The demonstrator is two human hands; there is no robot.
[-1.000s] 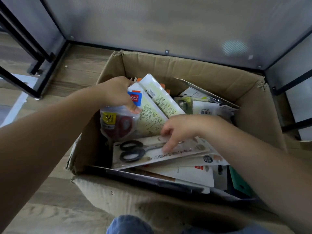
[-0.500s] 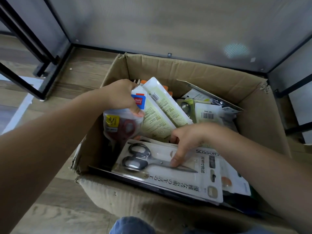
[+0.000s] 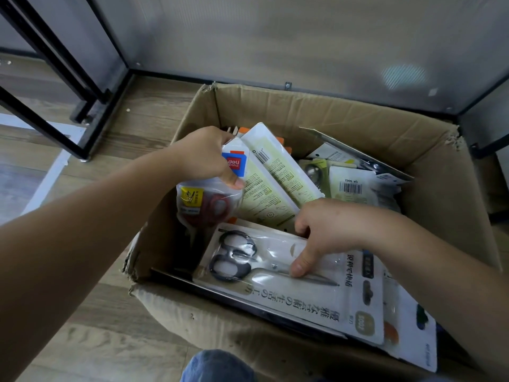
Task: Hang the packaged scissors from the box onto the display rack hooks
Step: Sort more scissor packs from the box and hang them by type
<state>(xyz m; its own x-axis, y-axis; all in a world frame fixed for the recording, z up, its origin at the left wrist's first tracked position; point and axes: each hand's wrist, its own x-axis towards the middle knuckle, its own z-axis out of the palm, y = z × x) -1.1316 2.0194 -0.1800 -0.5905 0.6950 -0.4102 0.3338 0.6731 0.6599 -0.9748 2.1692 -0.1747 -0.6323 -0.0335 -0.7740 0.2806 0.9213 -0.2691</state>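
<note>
An open cardboard box on the floor holds several packaged scissors. My left hand grips a bunch of upright packs at the box's left side, the front one a clear pack with red-handled scissors and a blue and red label. My right hand pinches the upper edge of a flat white pack of black-handled scissors, thumb pressed on its clear blister. Pale yellow-green packs lean between my two hands. More packs lie underneath and at the back right.
The box stands on a wooden floor against a grey panel with a black frame. Black metal rack legs stand at the left. A blue-clad knee shows at the bottom edge. No hooks are in view.
My right hand has drawn the black-handled scissors pack up from the pile and tilted it towards me. My left hand keeps holding the upright packs back.
</note>
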